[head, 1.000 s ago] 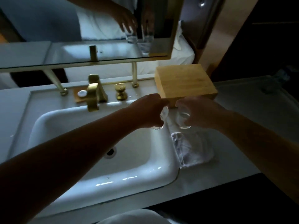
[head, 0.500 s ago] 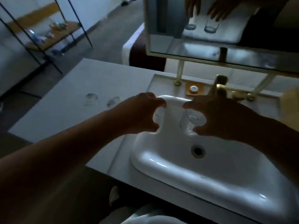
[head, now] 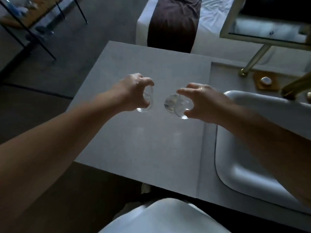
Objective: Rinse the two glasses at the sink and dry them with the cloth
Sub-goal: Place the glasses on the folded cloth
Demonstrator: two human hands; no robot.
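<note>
Now the fingers [head: 148,83] of the left hand [head: 134,91] are curled round one glass [head: 147,102], which is gripped from above at the middle of the frame. The fingers [head: 185,90] of the right hand [head: 205,101] are clasped round the second glass [head: 176,104], which is held tilted so that one round end faces the camera; whether that end is the mouth or the base cannot be told. Both glasses are held just above the grey desk [head: 151,140], near each other but apart, and neither is seen to touch the surface.

To the right of the frame the white sink [head: 235,174] is set into the desk, with the brass tap [head: 292,89] at its upper right edge. No water is seen running, and the cloth is not in view.

Since both glasses are held over the bare desk and away from the sink, the step in hand is judged to be either setting them down or carrying them; whether they have been rinsed cannot be told. If they are to be set down, each should be turned upright and lowered gently, with the two kept from knocking together. A hand would then be freed to fetch the cloth.
</note>
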